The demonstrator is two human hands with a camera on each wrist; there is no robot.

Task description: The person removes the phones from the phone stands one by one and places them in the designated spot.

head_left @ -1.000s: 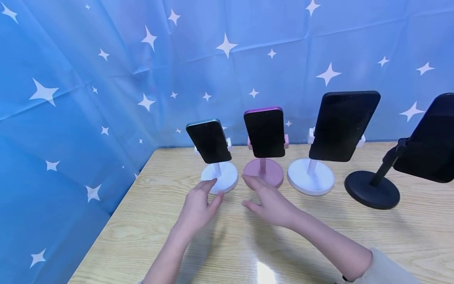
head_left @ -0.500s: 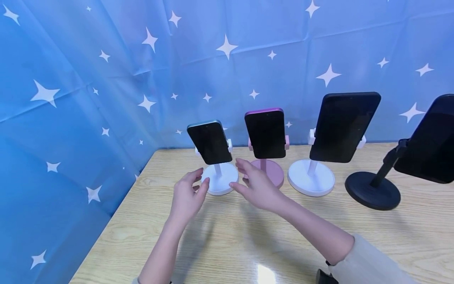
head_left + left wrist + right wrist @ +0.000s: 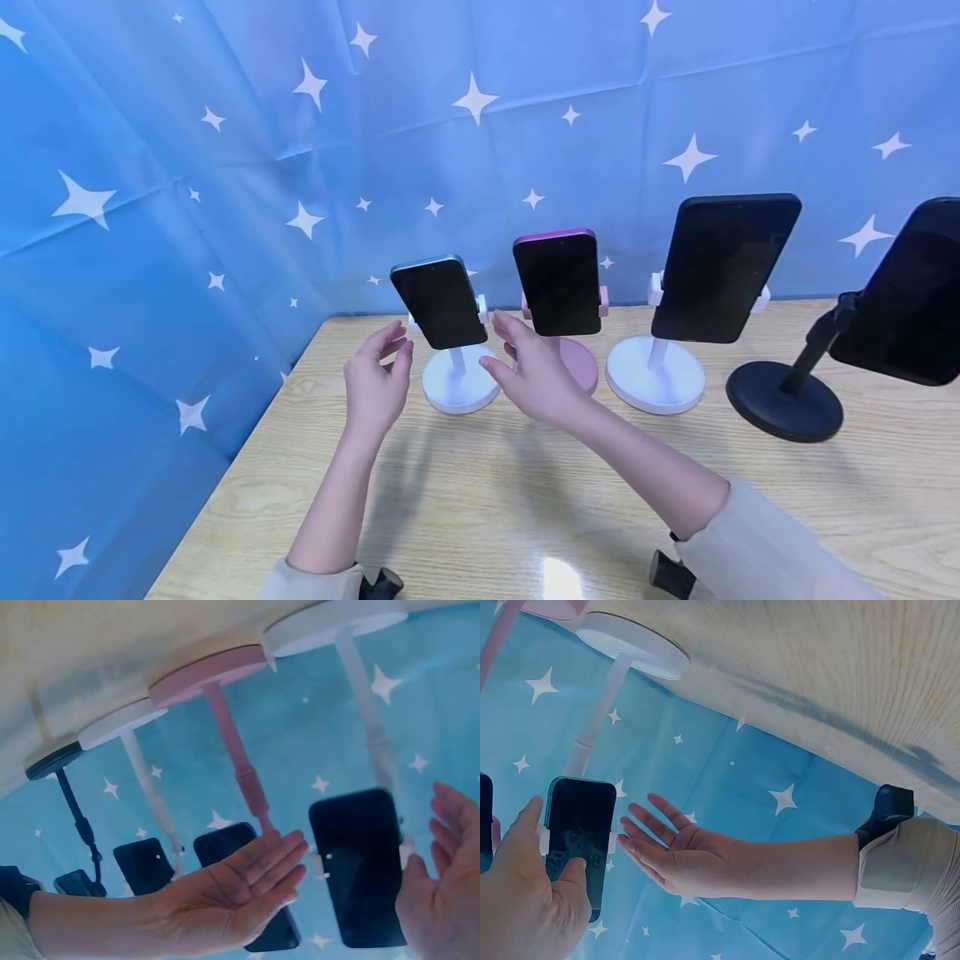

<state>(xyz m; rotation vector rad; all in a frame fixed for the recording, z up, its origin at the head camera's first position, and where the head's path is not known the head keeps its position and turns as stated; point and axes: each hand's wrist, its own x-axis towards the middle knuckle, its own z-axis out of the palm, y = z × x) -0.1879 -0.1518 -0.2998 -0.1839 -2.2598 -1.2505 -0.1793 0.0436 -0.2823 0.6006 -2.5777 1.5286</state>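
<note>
The blue-rimmed phone (image 3: 440,302) is being flanked by the empty, unclenched left hand (image 3: 377,385) and right hand (image 3: 538,379); tipping its white stand (image 3: 459,388) is being risked through uneven contact.

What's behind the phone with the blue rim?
Its white stand and the starry curtain show past the phone; its back and the stand's part directly behind it are covered.

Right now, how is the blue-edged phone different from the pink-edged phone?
The blue-edged phone sits in a white stand, the pink-edged phone in a pink stand. In the head view, the blue-edged phone looks more slanted than the pink-edged phone. Both look dark in front.
</note>
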